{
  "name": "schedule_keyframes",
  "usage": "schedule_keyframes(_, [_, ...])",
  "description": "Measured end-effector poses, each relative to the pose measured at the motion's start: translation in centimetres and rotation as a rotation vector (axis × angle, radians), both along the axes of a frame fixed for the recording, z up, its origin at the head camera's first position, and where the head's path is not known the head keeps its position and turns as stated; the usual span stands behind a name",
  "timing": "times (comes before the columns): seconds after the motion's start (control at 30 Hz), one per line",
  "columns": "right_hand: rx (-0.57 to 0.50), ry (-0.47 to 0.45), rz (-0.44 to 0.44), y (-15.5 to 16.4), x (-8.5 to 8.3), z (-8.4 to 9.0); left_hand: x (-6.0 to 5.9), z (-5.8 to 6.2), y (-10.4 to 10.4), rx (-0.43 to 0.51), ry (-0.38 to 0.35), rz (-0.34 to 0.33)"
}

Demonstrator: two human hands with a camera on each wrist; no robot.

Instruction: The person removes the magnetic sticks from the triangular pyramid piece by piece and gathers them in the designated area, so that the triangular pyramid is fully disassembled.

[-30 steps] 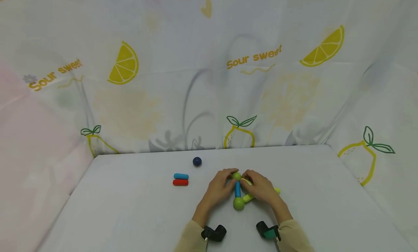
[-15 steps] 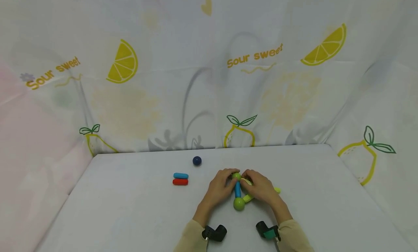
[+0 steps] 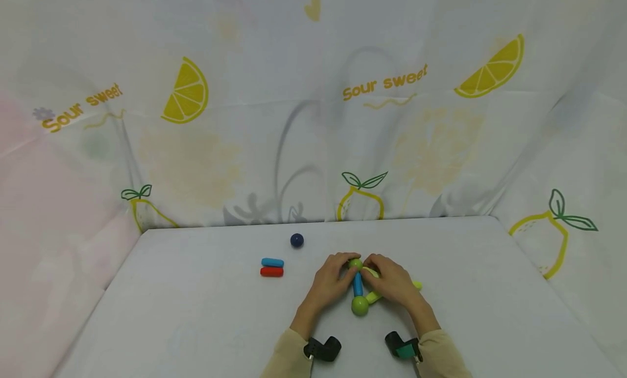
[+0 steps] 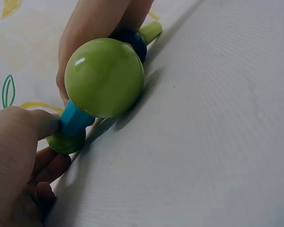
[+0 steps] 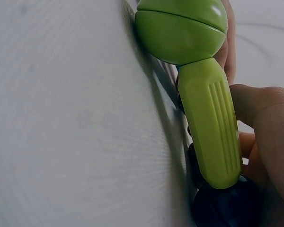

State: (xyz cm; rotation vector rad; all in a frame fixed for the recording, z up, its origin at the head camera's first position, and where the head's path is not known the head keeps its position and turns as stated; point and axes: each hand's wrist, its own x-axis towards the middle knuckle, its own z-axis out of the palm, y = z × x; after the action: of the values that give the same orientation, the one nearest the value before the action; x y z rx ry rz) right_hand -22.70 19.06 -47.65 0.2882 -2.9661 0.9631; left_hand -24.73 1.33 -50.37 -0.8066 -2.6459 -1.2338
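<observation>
head | blue rod [image 3: 358,285] long axis near-far | both grips pinch far green ball [image 3: 355,264]

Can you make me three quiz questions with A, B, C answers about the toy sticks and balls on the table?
1. Where does the dark blue ball lie?
A. alone on the table, behind the two loose sticks
B. in the left hand
C. on top of the red stick

2. What colour is the loose stick right in front of the loose blue stick?
A. yellow
B. red
C. green

3. What are the two hands doing?
A. resting flat, away from the toys
B. holding the joined piece of sticks and balls
C. lifting the loose sticks

Answers:
1 A, the ball sits by itself near the far edge.
2 B, the red stick lies beside the blue one.
3 B, the left hand and right hand meet at the far green ball, over the near green ball.
</observation>
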Motion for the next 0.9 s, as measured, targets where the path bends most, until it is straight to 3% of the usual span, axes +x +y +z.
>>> schedule_keyframes(0.53, [0.006,-0.008,0.006,0.03,-0.11,-0.03,-0.16,-0.26,-0.04,-0.002,-0.007,0.001])
schedule_keyframes(0.9, [0.011,0.006,0.025,-0.10,-0.03,0.16,0.24,-0.01,0.03,-0.009,0.037,-0.004])
